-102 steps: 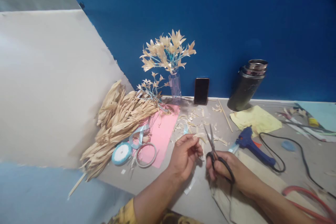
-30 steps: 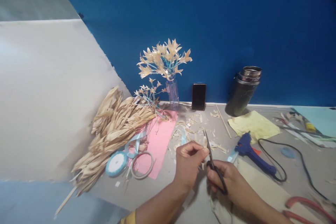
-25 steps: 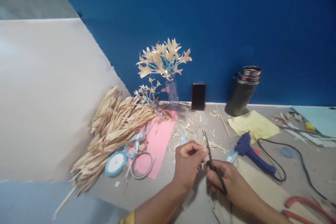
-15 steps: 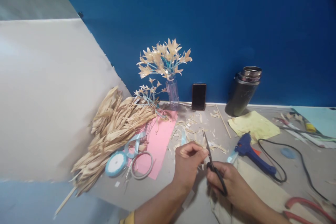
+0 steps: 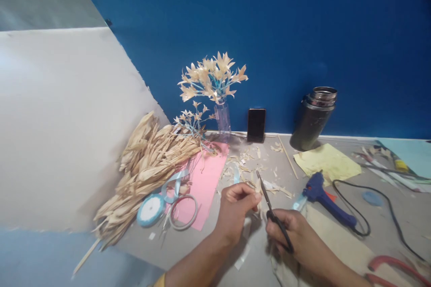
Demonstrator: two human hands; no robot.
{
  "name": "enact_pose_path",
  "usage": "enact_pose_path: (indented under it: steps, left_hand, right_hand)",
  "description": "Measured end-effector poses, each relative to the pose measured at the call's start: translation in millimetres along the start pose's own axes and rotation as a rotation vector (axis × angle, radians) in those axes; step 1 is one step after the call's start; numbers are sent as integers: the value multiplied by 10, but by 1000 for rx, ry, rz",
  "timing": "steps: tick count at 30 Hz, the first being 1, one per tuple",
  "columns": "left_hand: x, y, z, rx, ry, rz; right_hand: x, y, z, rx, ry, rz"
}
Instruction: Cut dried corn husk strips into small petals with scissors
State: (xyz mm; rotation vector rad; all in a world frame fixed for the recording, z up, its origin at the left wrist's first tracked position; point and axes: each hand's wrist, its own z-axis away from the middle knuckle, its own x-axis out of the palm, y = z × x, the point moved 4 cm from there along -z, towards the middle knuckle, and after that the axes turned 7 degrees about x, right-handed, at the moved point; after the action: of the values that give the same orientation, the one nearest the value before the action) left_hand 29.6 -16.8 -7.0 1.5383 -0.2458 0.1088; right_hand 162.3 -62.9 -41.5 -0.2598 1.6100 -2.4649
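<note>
Where the hands meet: left hand [image 5: 235,208] pinches a pale husk strip [image 5: 258,190], fingers closed on it, over the counter [image 5: 188,242]
Right hand [image 5: 296,237]: fingers curled through scissors [image 5: 269,204], blades nearly shut beside the strip
Handling: probably light, brittle; grip near the cut
Room: glue gun [image 5: 323,197] near right; counter edge by left wrist

Your left hand [image 5: 235,208] pinches a pale scrap [image 5: 258,195] beside the scissors [image 5: 266,197], too small and blurred to name. The scissor loops are buried in your right hand [image 5: 296,237], and the red handles [image 5: 393,261] at lower right run off the frame.
</note>
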Motion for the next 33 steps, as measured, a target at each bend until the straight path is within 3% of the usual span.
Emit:
enact_pose_path:
  steps: [15, 22, 27, 33]
  left_hand:
    - [19, -14, 57, -6, -11, 22]
    - [40, -49, 84, -81, -91, 43]
    - [101, -95, 128, -131, -199, 13]
    - [150, -198, 156, -113, -124, -47]
  right_hand:
    - [-27, 56, -24, 1, -25, -74]
    - [-304, -271, 52, -86, 267, -112]
    - [-396, -393, 97, -85, 253, -84]
    - [-365, -342, 83, -194, 236, -80]
